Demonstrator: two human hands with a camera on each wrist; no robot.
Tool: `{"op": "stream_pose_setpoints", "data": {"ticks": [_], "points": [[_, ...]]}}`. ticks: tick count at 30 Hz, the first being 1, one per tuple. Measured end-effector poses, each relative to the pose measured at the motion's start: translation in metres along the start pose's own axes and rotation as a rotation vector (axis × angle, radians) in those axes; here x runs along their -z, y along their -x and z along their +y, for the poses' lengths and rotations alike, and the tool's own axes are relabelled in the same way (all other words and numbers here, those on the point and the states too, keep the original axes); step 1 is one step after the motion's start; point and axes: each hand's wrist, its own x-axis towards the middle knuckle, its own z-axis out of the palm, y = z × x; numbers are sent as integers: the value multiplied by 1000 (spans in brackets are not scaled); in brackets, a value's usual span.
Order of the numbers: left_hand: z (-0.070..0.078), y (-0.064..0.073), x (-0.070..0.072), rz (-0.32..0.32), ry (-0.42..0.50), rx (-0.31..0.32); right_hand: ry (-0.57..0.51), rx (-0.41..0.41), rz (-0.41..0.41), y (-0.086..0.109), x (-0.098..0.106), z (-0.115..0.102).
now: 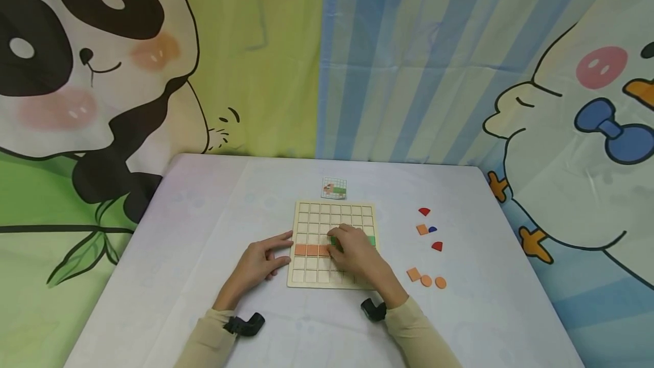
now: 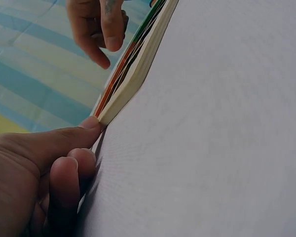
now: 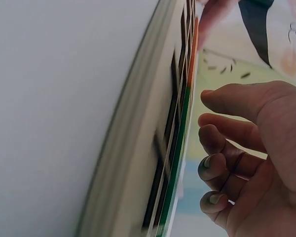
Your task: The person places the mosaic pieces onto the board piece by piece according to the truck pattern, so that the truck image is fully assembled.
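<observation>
A pale wooden grid board (image 1: 309,277) lies on the white table. Orange pieces (image 1: 306,250) form a row in its left part, and a green piece (image 1: 372,241) shows beside the right hand. My left hand (image 1: 258,259) touches the board's left edge, its thumb (image 2: 64,143) at the corner in the left wrist view. Over the middle of the board is my right hand (image 1: 355,251), hiding some squares. In the right wrist view that hand (image 3: 256,148) has loosely bent fingers, thumb apart from them, and nothing between them.
Behind the board lies a small picture card (image 1: 334,188). To the right are loose pieces: red wedges (image 1: 424,211), a blue half-round (image 1: 432,229), orange squares (image 1: 413,274) and orange discs (image 1: 440,282). A printed curtain (image 1: 255,61) hangs behind the table.
</observation>
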Motion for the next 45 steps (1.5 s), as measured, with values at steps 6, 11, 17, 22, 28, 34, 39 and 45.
{"op": "stream_pose_setpoints", "data": {"ticks": [6, 11, 17, 22, 28, 34, 39, 45], "points": [[-1, 0, 1, -1, 2, -5, -7, -103, 8, 13, 12, 27], [-2, 1, 2, -2, -5, -14, -32, -199, 11, 21, 25, 49], [-2, 1, 2, 0, -7, -7, -13, -306, 31, 33, 42, 76], [-2, 1, 2, -3, -2, -5, -4, -359, 37, 42, 56, 97], [-2, 1, 1, -2, 15, 4, -9, -422, 14, 52, 69, 121], [-3, 1, 0, 5, 7, 6, -18, -444, 17, 65, 75, 143], [-2, 0, 0, 3, -4, 3, -16, -479, 10, 72, 79, 154], [-2, 0, -1, 2, 0, -3, -14, -477, -16, 77, 85, 165]]}}
